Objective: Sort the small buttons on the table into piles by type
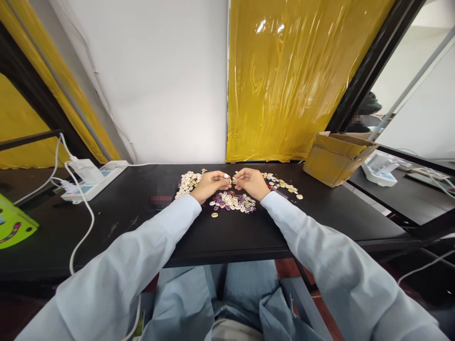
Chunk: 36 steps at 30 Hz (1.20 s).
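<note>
Surface: one dark, smooth table (pixel 227 239), lightly scuffed at left. Behind it on my feed: one plain white panel (pixel 159 80), one sheet of glossy, wrinkled yellow film (pixel 284 85). At right, one open brown cardboard box (pixel 332 158), flaps up; at left, one white power strip (pixel 97 182) with cables, and one bright green item (pixel 16 220), cut off by my view.

Pieces, small, flat, many of them oval and pierced: central pile (pixel 232 202), cream and purple, below the hands; left pile (pixel 185 184), mostly cream; right scatter (pixel 282 183), cream and yellowish; one single yellowish oval (pixel 214 215), near the central pile.

Hands, two, bare, pale-blue cloth sleeves. Left hand (pixel 210 184): fingertips pinched on a small yellowish piece (pixel 230 181), above the central pile. Right hand (pixel 250 183): fingertips bunched at that piece's other side; whether they grip it, I cannot tell.
</note>
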Tool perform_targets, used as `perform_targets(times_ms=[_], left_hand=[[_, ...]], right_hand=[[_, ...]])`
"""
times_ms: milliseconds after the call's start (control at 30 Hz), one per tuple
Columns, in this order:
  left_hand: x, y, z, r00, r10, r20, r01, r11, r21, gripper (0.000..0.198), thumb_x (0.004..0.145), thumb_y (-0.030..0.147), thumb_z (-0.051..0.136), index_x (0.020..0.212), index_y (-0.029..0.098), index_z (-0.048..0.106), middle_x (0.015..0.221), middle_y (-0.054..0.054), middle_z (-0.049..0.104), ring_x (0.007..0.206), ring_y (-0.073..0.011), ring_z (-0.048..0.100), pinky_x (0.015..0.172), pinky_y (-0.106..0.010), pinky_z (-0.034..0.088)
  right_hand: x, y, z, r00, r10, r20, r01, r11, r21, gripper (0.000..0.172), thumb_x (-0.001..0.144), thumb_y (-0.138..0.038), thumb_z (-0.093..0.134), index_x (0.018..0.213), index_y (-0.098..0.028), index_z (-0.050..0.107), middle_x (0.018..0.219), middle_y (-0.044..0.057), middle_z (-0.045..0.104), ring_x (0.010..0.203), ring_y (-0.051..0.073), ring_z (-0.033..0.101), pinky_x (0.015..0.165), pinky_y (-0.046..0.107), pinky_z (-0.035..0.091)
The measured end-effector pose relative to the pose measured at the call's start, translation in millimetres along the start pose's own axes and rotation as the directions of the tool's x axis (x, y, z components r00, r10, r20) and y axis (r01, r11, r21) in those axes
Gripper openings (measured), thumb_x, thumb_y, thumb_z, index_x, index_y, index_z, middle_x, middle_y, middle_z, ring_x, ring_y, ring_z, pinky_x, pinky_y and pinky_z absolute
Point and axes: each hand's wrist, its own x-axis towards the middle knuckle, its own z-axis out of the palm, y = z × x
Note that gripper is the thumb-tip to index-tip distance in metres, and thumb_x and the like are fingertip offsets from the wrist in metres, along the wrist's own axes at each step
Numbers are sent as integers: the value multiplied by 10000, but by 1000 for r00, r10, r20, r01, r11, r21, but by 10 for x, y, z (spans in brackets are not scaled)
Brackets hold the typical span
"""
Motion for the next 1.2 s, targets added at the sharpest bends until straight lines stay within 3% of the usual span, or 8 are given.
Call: perform_targets(times_ms=[233,700,867,967,1067,1133,1200], left_hand=[[-18,5,-6,1000,26,2,-26,1000,-5,332,657,295,792,882,100,645,805,-45,686,732,-143,684,764,-303,551],[-11,-31,-21,997,38,64,-41,998,49,312,648,277,797,850,104,633,732,-44,691,704,-165,698,715,-299,568],[-22,-27,28,998,67,15,-67,996,50,296,636,259,793,835,106,635,736,-42,692,691,-166,697,709,-302,572],[-13,-10,38,998,62,12,-63,996,61,272,646,246,772,838,110,636,750,-42,692,684,-162,694,712,-306,570],[16,19,-13,998,62,30,-66,987,150,205,679,235,719,823,120,629,709,-30,676,665,-159,682,688,-302,556],[34,36,-83,996,78,34,-85,950,301,138,699,222,669,791,129,628,670,-18,658,641,-156,663,655,-289,535],[43,48,-167,992,115,43,-121,853,508,84,704,206,625,752,139,640,663,-18,656,628,-153,639,634,-275,503]], right_hand=[[8,0,-2,999,-40,-24,41,999,13,207,639,-248,713,756,-151,573,580,-6,617,515,143,636,511,257,531],[-34,-16,8,997,-34,72,32,999,28,189,644,-202,693,778,-154,569,569,-28,595,489,120,607,492,243,516],[-35,-26,14,997,-55,48,52,997,62,196,626,-204,713,720,-157,547,542,-29,592,475,119,600,474,238,511],[-24,-58,16,998,-4,64,-2,996,92,216,620,-216,721,750,-155,560,546,-25,609,488,132,613,506,263,534],[-6,-80,-5,995,38,88,-42,998,44,272,649,-252,711,869,-149,588,579,-11,633,536,150,633,546,283,541],[3,-60,-28,996,-9,87,18,995,-103,286,669,-261,703,915,-148,608,625,0,649,558,137,622,563,268,519],[8,-10,-49,990,-66,123,99,954,-284,239,676,-237,697,889,-146,638,652,6,654,561,117,593,569,245,485]])
